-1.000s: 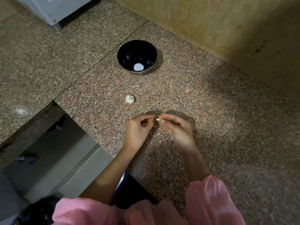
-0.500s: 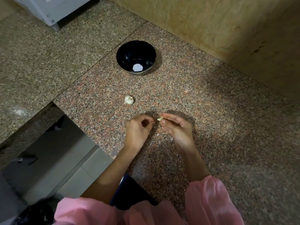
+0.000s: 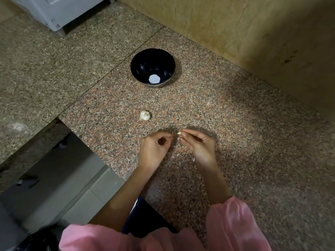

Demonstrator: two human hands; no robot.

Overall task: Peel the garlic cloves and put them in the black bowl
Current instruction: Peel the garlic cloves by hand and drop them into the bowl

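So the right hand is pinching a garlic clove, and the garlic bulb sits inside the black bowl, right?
Not quite: the head view shows the garlic bulb lying on the granite counter, in front of the black bowl, not in it. The right hand does pinch a clove.

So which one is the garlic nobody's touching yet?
Start at the black bowl on the speckled granite counter. Below it in the picture, the white garlic lump lies alone. Unlike the clove pinched in the right hand, nothing touches it.
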